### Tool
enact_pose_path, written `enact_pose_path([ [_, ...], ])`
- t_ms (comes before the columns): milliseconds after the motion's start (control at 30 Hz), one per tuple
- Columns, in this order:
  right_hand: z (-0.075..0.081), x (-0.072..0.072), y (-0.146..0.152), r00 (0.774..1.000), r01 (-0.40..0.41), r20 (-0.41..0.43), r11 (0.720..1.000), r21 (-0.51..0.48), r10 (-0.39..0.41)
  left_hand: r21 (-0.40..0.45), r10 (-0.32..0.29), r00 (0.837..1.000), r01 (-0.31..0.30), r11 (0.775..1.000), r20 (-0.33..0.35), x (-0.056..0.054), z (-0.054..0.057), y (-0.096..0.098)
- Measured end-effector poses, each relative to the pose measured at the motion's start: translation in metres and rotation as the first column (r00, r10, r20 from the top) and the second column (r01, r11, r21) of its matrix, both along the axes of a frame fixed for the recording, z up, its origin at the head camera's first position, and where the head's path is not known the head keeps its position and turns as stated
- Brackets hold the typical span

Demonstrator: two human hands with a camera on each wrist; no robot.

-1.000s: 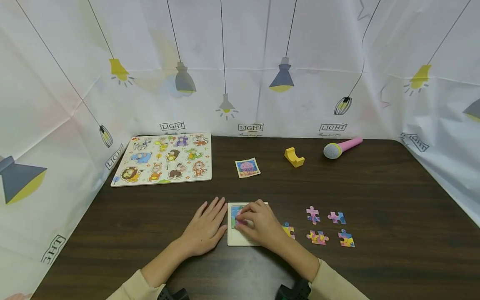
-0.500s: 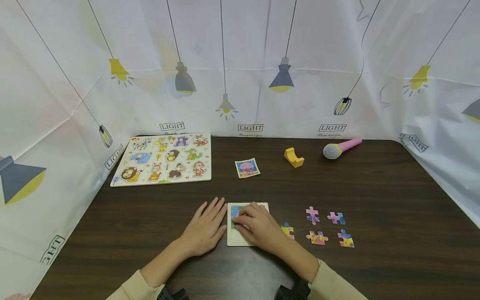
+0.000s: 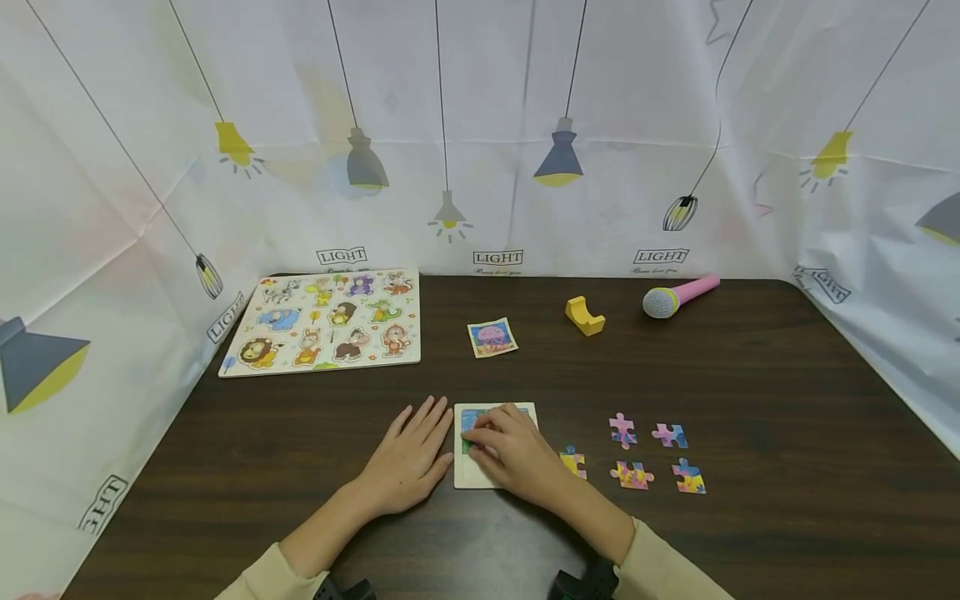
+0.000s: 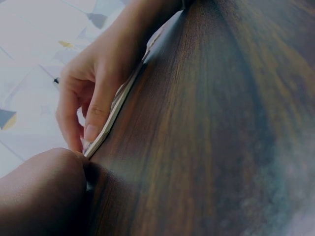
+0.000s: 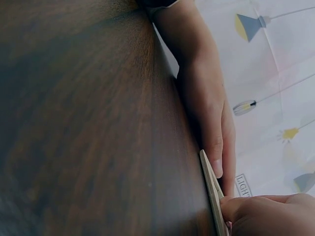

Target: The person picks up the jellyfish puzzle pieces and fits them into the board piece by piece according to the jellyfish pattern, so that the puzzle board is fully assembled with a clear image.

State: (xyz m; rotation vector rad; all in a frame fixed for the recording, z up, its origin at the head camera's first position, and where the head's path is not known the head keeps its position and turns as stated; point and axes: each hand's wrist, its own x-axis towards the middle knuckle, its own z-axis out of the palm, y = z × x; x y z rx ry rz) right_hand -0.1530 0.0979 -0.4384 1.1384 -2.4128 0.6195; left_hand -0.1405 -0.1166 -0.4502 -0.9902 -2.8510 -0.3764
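My left hand (image 3: 408, 462) lies flat on the table, fingers spread, its fingertips and thumb right at the left edge of a small cream puzzle tray (image 3: 472, 477). Over the tray bends my right hand (image 3: 517, 454), thumb and fingers curled down at the blue-green picture area. They pinch a jigsaw piece, which the fingers hide in the head view. The left wrist view shows the right thumb (image 4: 96, 115) close over the tray's surface. Just right of the tray lies a yellow-and-pink jigsaw piece (image 3: 572, 464), partly covered by the right wrist.
More jigsaw pieces (image 3: 632, 476) lie loose to the right. Behind the tray is a picture card of a pink octopus (image 3: 492, 337). Farther back are an animal puzzle board (image 3: 322, 321), a yellow curved block (image 3: 584, 317) and a pink toy microphone (image 3: 678, 297). A printed curtain (image 3: 300, 200) borders the table.
My right fingertips have shifted slightly left over the tray, and the pink jigsaw piece seen between them earlier is now hidden. The left hand has stayed in place.
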Motion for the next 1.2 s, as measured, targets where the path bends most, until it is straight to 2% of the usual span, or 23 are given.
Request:
enact_pose_path([
  [167, -0.001, 0.000, 0.000, 0.998, 0.044, 0.050, 0.999, -0.010, -0.043, 0.007, -0.003, 1.000, 0.003, 1.000, -0.003, 0.000, 0.000, 0.000],
  [300, 0.002, 0.002, 0.001, 0.995, 0.050, 0.091, 0.999, -0.006, -0.049, 0.003, -0.007, 1.000, 0.007, 1.000, 0.006, 0.000, 0.001, 0.000],
  [567, 0.019, 0.006, 0.010, 0.984, 0.065, 0.164, 0.998, 0.021, -0.067, -0.009, -0.002, 1.000, 0.002, 1.000, 0.025, 0.002, 0.002, 0.001],
  [767, 0.027, 0.004, 0.038, 0.983, 0.108, 0.146, 0.994, 0.035, -0.112, -0.005, 0.012, 0.999, -0.012, 1.000, 0.046, 0.002, 0.002, 0.003],
  [1000, 0.028, 0.000, 0.082, 0.966, 0.188, 0.184, 0.982, -0.016, -0.181, -0.009, 0.020, 0.999, -0.019, 1.000, 0.047, 0.000, 0.001, 0.003],
  [1200, 0.028, -0.002, 0.112, 0.959, 0.254, 0.143, 0.966, -0.044, -0.245, -0.002, 0.022, 0.998, -0.022, 1.000, 0.063, -0.001, 0.001, 0.002],
])
